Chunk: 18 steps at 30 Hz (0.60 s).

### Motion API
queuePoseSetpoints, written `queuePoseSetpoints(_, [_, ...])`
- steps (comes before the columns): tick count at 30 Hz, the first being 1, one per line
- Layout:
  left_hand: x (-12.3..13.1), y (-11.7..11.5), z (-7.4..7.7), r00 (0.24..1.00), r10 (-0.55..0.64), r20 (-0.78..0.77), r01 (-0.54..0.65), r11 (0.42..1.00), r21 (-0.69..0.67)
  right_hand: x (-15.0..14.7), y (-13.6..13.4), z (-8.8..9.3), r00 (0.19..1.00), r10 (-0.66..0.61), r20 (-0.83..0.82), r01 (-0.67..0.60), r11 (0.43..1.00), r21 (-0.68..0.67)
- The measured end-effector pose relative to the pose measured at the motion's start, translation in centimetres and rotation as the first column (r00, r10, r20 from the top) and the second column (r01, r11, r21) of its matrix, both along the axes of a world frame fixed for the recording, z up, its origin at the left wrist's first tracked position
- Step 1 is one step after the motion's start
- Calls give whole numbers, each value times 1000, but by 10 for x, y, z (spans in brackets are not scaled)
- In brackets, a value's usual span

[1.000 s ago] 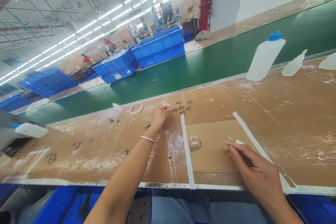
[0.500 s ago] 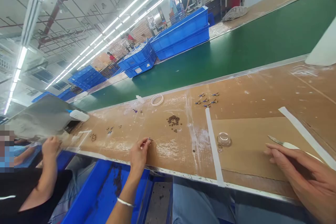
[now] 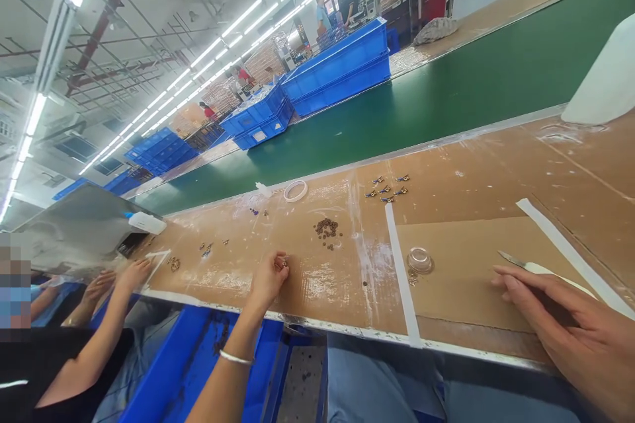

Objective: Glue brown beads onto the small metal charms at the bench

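Observation:
My left hand (image 3: 270,276), with a silver bangle on the wrist, is closed over the brown table, its fingers pinched round something small that is mostly hidden. To its right lies a pile of small brown round pieces (image 3: 327,229). My right hand (image 3: 560,320) hovers over a cardboard sheet (image 3: 461,277), thumb and fingers closed lightly round or beside a knife with a pale handle (image 3: 555,272); the contact is unclear. Left of the knife sits a small clear round dish (image 3: 419,260) with tiny metal bits (image 3: 412,279) beside it. Several small blue and metal parts (image 3: 385,190) lie behind the white tape.
A tape roll (image 3: 296,191) and small white bottle (image 3: 263,190) stand near the green belt (image 3: 337,132). Blue crates (image 3: 337,73) are beyond. At left, a co-worker's hand (image 3: 133,273) rests by a larger bottle (image 3: 147,222). A blue bin (image 3: 198,363) is below the table edge.
My left hand has turned and its fingers have curled inward, hiding the small piece more. The co-worker's hands at the left have moved over the table edge. The view has shifted slightly.

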State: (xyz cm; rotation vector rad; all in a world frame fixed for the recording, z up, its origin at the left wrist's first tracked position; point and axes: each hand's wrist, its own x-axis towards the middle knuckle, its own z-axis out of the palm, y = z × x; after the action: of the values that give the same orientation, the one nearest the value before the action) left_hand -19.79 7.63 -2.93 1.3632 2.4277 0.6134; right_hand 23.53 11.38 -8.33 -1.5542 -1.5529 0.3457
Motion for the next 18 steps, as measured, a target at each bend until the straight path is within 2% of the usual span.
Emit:
queuePoseSetpoints(4, [-1, 4, 6, 986, -35, 161, 40, 999, -33, 2, -1, -3, 1000, 4, -23, -6, 997, -81])
queuePoseSetpoints(9, [6, 4, 13, 970, 7, 245, 0, 1000, -29, 1, -3, 1, 998, 29, -48, -32, 997, -67])
queuePoseSetpoints(13, [16, 6, 12, 949, 27, 314, -17, 999, -36, 0, -2, 2, 1000, 4, -31, -6, 997, -78])
queuePoseSetpoints(18, [24, 10, 12, 919, 2, 394, -2, 1000, 0, -1, -1, 3, 998, 41, -52, -42, 999, -15])
